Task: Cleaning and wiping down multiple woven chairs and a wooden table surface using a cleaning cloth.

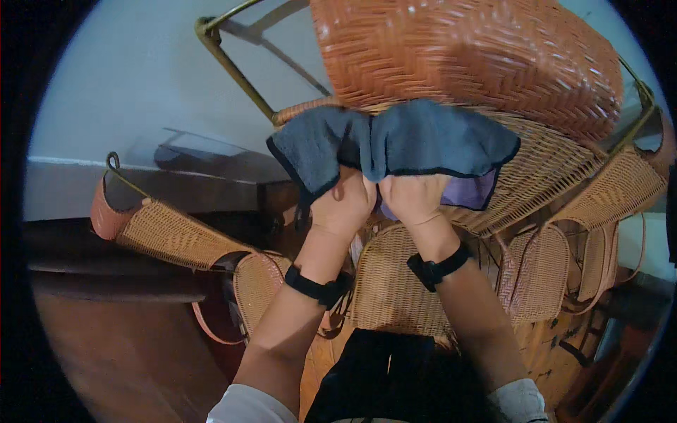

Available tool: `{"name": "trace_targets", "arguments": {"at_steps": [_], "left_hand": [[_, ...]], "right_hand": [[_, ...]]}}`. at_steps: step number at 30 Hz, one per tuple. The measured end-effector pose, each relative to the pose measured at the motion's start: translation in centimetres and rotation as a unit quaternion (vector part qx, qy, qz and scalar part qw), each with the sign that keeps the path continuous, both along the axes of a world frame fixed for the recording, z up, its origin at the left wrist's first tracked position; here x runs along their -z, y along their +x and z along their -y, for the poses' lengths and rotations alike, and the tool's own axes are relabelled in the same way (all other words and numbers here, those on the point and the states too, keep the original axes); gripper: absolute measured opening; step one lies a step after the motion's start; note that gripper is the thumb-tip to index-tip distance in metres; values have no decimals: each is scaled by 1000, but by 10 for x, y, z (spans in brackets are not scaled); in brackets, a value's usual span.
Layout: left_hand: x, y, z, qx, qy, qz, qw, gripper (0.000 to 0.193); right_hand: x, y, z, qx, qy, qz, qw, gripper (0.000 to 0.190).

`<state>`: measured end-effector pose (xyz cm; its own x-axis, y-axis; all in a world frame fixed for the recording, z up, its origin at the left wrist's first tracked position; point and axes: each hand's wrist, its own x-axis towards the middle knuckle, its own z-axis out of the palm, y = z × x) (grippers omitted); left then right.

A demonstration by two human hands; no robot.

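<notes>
A grey-blue cloth with black edging and a purple side is bunched between my two hands. My left hand is closed on its left part, and beside it my right hand grips the right part; most of the fingers are hidden. The cloth hangs over the lower woven section of a large wicker chair, in front of its glossy orange-brown woven back roll. Black bands circle both wrists.
A wicker chair seat stands below my forearms. More wicker chairs stand at left and right. Metal frame tubing rises near the pale wall. Dark brown furniture fills the lower left, and wooden flooring shows at lower right.
</notes>
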<state>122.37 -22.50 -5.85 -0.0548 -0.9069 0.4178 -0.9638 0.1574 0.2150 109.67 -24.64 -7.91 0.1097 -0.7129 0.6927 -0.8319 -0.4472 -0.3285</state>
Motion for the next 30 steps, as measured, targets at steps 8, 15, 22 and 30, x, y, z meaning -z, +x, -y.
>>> {"name": "trace_targets", "arguments": {"at_steps": [8,15,22,30], "left_hand": [[125,22,-63,78,69,-71,992,32],[46,44,-27,101,-58,-267,957,34],[-33,65,24,90,-76,-500,858,34],[31,69,-13,-28,55,-352,934,33]], "right_hand": [[152,-10,-72,-98,134,36,985,40],[59,47,-18,-109,7,42,993,40],[-50,87,28,-141,-87,45,985,39],[-6,82,6,-132,-8,38,990,35]]}}
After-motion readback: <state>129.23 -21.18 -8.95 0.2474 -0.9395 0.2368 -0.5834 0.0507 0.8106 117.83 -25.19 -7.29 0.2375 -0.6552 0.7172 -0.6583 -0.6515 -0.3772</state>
